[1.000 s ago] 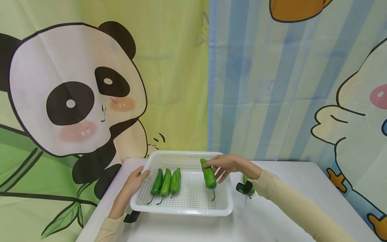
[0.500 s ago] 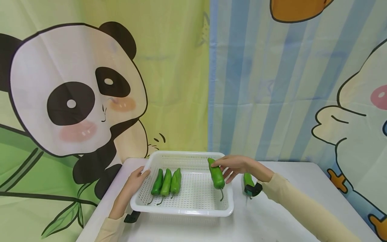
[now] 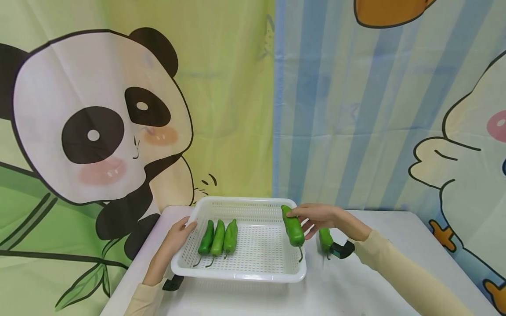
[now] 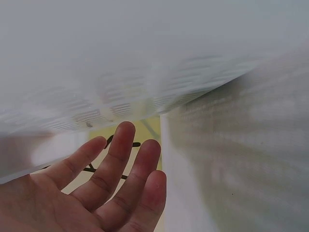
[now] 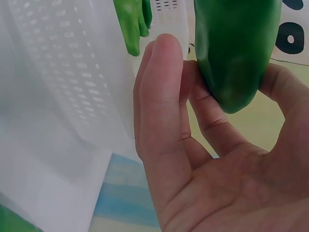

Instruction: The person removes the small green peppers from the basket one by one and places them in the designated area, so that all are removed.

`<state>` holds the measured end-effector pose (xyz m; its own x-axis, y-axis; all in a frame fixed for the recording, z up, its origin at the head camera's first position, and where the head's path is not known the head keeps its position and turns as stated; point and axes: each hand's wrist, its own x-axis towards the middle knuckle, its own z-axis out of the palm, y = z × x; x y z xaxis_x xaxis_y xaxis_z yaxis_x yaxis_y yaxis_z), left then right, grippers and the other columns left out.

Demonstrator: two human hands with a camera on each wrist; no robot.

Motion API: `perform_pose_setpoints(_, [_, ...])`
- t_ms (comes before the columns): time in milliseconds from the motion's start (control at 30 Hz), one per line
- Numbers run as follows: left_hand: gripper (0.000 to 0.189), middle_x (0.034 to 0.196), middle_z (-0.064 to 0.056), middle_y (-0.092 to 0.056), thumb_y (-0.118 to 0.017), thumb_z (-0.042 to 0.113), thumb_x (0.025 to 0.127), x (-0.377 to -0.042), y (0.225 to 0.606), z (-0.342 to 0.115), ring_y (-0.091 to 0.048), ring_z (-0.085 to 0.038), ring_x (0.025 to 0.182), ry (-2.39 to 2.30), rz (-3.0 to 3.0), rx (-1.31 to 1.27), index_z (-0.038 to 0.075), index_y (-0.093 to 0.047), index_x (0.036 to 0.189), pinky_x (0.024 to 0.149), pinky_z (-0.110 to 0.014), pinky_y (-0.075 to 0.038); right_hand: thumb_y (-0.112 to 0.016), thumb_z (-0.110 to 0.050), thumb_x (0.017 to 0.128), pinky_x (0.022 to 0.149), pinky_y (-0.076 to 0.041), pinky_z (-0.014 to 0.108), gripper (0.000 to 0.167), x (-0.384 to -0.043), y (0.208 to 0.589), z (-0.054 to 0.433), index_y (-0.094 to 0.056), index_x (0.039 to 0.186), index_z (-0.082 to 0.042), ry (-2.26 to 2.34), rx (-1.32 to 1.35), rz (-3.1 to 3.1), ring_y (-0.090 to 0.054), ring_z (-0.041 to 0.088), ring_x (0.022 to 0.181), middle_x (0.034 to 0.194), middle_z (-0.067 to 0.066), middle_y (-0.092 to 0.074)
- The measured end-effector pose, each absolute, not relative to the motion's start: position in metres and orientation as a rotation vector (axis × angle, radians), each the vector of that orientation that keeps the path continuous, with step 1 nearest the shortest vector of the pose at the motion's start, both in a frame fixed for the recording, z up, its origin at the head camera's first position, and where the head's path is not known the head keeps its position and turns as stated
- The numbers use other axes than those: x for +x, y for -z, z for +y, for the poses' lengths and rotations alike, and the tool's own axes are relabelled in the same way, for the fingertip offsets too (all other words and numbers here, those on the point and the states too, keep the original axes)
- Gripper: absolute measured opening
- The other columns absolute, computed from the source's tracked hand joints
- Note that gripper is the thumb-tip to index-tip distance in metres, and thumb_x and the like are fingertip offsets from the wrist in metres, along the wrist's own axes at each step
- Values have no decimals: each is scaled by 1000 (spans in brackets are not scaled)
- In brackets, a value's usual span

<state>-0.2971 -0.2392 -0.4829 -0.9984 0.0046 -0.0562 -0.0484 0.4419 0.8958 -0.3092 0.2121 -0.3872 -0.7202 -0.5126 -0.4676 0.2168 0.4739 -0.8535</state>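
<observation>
Clock hours here run from the middle of the basket (image 3: 239, 277), white and slotted, as the head camera sees it. At ten o'clock a panda (image 3: 99, 123) is printed on the green backdrop (image 3: 233, 109). At nine o'clock the left hand (image 3: 175, 237), in a cream sleeve (image 3: 144, 300), rests at the basket's rim; the left wrist view shows its fingers extended and slightly apart beside the outer wall. Inside, toward nine o'clock, three peppers (image 3: 218, 239) lie side by side, tips toward twelve, stems toward seven (the leftmost is the darkest green).

Toward one o'clock hangs a blue striped curtain (image 3: 336, 109). Between two and three o'clock the right hand (image 3: 318, 216) pinches another green pepper (image 3: 293, 226) between thumb and fingers, near its narrow end. That pepper appears over the basket's right side, tip toward eleven, stem toward five. At three o'clock, outside the basket, a loose pepper (image 3: 326, 239) lies on the white table (image 3: 363, 281), partly covered by a black wrist device (image 3: 343, 249).
</observation>
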Motion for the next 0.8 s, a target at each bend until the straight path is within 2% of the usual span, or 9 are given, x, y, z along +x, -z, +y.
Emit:
perform_pose_setpoints(267, [51, 127, -28, -64, -51, 38, 105, -298, 483, -239, -74, -26, 88, -1639, 2620, -48, 10, -47, 147, 67, -40, -64, -55, -38, 103, 71, -64, 37, 40, -306, 385, 231, -61, 120, -3, 1305, -266, 2014, -74, 20, 82, 107, 14, -69])
perform_pose_setpoints(400, [50, 127, -28, -64, -50, 38, 105, -299, 485, -239, -75, -26, 87, -1637, 2617, -55, 11, -47, 147, 66, -40, -64, -56, -41, 102, 75, -64, 41, 40, -304, 385, 242, -64, 116, -5, 1298, -243, 2049, -74, 20, 81, 108, 14, -68])
perform_pose_setpoints(600, [52, 128, -28, -63, -51, 39, 105, -298, 484, -240, -74, -27, 88, -1626, 2625, -53, 10, -46, 148, 66, -40, -64, -58, -43, 100, 79, -63, 45, 37, -303, 390, 259, -61, 108, -7, 1299, -201, 2084, -72, 17, 77, 102, 11, -67])
perform_pose_setpoints(800, [52, 126, -28, -64, -51, 40, 105, -297, 483, -239, -74, -27, 87, -1616, 2632, -57, 10, -47, 148, 66, -40, -64, -56, -41, 102, 78, -64, 44, 37, -302, 399, 281, -61, 109, -5, 1293, -170, 2121, -72, 18, 76, 97, 10, -67])
